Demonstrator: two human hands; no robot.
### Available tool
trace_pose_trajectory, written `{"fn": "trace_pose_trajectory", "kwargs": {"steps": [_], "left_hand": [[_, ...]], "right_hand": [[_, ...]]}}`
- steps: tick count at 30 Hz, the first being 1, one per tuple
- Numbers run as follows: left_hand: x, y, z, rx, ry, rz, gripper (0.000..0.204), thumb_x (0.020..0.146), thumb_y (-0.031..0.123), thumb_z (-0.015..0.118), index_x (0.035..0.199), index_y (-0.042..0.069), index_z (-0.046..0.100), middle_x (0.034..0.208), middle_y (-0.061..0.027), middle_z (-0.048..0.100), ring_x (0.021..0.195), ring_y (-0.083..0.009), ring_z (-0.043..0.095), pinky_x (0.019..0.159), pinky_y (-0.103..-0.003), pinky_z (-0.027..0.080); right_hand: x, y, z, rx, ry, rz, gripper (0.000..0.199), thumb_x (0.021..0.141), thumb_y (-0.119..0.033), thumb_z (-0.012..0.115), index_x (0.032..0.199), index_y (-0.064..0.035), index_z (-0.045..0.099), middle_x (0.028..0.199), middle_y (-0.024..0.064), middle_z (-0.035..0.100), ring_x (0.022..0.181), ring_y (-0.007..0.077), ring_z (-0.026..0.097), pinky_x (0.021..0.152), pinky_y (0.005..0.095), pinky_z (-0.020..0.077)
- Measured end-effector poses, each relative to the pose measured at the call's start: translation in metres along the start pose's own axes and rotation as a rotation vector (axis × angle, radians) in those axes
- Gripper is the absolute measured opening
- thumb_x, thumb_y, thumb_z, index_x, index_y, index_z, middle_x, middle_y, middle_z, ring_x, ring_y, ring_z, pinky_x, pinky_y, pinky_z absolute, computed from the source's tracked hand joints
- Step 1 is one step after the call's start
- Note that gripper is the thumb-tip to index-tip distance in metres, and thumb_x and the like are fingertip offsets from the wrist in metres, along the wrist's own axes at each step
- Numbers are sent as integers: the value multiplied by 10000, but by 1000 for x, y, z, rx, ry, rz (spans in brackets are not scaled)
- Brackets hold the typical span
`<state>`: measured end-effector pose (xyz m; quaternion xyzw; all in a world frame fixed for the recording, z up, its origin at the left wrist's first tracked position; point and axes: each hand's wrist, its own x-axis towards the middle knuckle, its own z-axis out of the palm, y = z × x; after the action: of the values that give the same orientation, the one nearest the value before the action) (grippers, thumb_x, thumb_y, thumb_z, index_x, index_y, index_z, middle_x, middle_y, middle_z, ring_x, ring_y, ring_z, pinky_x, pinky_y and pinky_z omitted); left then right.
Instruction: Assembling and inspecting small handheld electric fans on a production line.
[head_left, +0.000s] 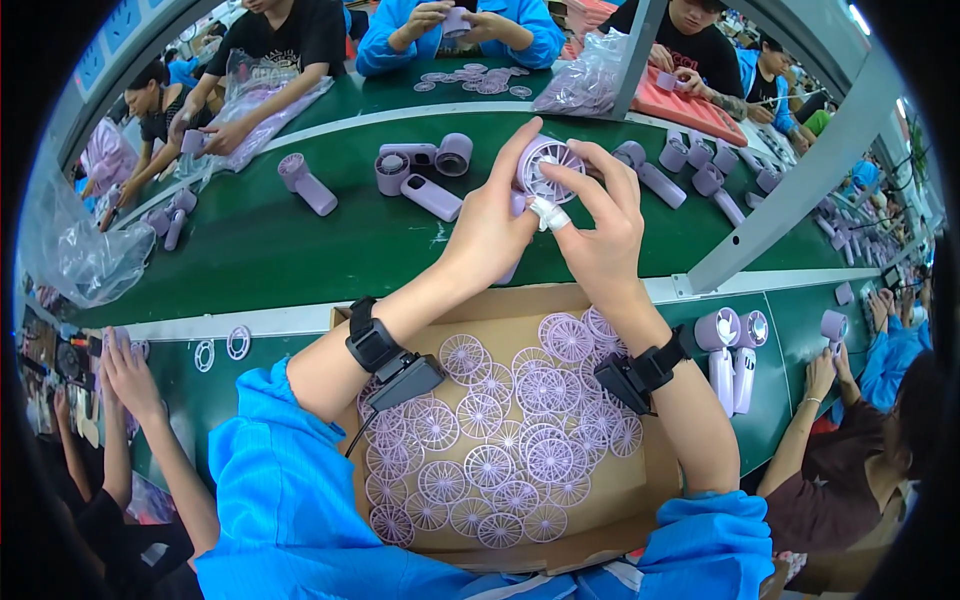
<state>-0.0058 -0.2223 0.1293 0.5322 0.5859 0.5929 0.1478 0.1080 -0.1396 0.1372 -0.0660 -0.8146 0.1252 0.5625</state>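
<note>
Above the box, a small purple handheld fan (549, 165) is held up with its round spoked front turned toward me. My left hand (490, 225) wraps around the fan from the left, its fingers mostly hidden behind the head. On the other side, my right hand (608, 225) has fingertips on the spoked grille at the rim and centre, and its thumb, wrapped in white tape (548, 213), rests at the lower edge. Just below my forearms, a cardboard box (505, 302) holds many loose purple spoked grilles (490, 466).
Purple fans lie on the green conveyor (270, 245), some left (308, 185), others right (700, 160). A slanted metal post (790, 170) stands right. Two rings (238, 342) lie left of the box; fans (735, 350) stand right. Co-workers sit opposite and on both sides. A clear plastic bag (90, 255) hangs left.
</note>
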Motion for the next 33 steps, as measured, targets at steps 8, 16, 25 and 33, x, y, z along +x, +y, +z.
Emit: {"fn": "trace_pose_trajectory", "kwargs": {"steps": [8,16,25,33], "left_hand": [[1,2,-3,-9,-20,-27,728,781,-29,538,1416,190,260,1146,-250,577,1004,-413,601,813,-406,494],[1,4,-4,-28,-27,37,698,785,-24,549,1396,188,286,1101,-201,601,928,-330,647,749,-378,520],[8,6,-6,-573,-186,-150,549,915,199,482,1429,200,288,922,-56,598,634,-94,568,540,-227,482],[4,6,-5,-291,-287,-48,468,948,261,459,1402,199,365,861,-56,614,613,-92,567,536,-223,478]], "right_hand": [[2,0,-1,-70,-40,-50,365,629,-17,733,984,-96,700,1177,84,593,1035,271,546,902,377,434],[5,12,-3,-158,-97,-197,342,699,-31,693,1030,-117,695,1204,90,584,1061,283,542,916,364,426],[4,7,2,897,-78,668,394,877,-81,550,1271,-86,523,1187,91,565,1021,167,549,870,283,432],[-2,47,-2,923,67,872,329,919,-108,518,1230,0,508,1035,54,600,913,144,590,771,255,467]]}}
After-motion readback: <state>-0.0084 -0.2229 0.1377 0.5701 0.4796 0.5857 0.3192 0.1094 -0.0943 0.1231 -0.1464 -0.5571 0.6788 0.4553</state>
